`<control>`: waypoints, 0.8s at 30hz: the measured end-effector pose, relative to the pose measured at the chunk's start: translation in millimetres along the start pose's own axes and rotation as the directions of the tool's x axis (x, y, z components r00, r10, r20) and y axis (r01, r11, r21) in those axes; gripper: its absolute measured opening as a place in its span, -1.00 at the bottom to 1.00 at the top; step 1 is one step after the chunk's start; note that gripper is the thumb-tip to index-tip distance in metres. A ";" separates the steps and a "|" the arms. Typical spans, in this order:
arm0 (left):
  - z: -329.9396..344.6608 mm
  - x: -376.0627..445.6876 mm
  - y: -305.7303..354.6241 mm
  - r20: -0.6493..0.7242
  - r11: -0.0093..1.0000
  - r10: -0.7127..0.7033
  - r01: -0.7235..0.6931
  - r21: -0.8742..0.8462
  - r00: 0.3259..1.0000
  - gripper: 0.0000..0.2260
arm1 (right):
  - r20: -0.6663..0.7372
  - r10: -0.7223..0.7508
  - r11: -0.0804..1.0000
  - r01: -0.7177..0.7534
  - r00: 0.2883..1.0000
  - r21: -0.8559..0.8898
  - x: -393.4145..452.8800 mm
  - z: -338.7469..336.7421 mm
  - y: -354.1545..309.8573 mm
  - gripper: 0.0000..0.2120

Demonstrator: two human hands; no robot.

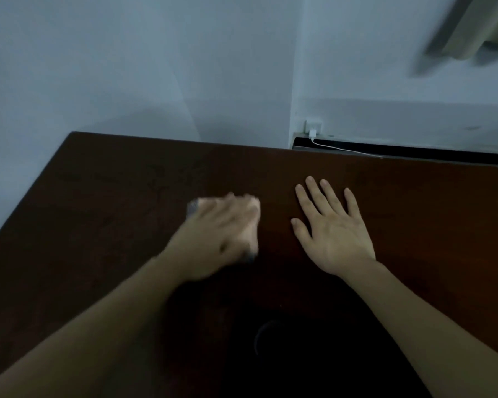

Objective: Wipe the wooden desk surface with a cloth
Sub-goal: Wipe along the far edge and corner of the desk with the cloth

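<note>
A dark brown wooden desk [104, 202] fills the lower part of the head view. My left hand [222, 234] is blurred with motion near the desk's middle and lies on a small grey cloth [192, 208], of which only a corner shows beyond the fingers. Whether the fingers curl round the cloth or press flat on it is lost in the blur. My right hand [331, 225] rests flat on the wood to the right, palm down, fingers straight and spread, holding nothing.
Pale walls meet in a corner behind the desk. A white charger [312, 133] sits in a wall socket at the back right, its cable [345, 149] trailing along the desk's far edge. A beige curtain [477, 27] hangs at the top right.
</note>
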State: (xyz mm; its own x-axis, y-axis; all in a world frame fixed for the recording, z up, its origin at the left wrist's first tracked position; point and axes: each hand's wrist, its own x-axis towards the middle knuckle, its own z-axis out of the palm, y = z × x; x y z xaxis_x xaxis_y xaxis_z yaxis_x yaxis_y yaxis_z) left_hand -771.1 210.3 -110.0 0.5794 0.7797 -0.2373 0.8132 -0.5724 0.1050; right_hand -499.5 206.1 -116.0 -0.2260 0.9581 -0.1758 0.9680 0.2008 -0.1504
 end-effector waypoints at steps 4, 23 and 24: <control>-14.5 58.1 -67.7 -0.099 0.951 -0.310 0.308 -0.032 0.946 -0.40 | 0.010 0.013 1.000 -0.012 1.000 -0.022 2.9 -0.7 1.7 -0.32; 18.7 -91.8 29.2 0.001 0.996 -0.068 0.068 -0.061 0.998 -0.41 | 0.028 0.023 0.999 -0.022 0.999 -0.037 1.1 -3.0 -2.0 -0.36; 15.8 -83.9 21.3 0.005 0.995 -0.073 0.073 -0.069 0.997 -0.41 | 0.024 0.021 0.999 -0.020 0.999 -0.043 0.9 -2.5 -2.2 -0.36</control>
State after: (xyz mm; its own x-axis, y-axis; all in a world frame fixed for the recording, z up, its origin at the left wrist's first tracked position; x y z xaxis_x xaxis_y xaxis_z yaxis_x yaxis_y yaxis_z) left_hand -803.3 128.7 -103.2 0.5184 0.8180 -0.2492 0.8551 -0.4951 0.1539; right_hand -501.5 207.0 -113.4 -0.2085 0.9569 -0.2023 0.9761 0.1906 -0.1048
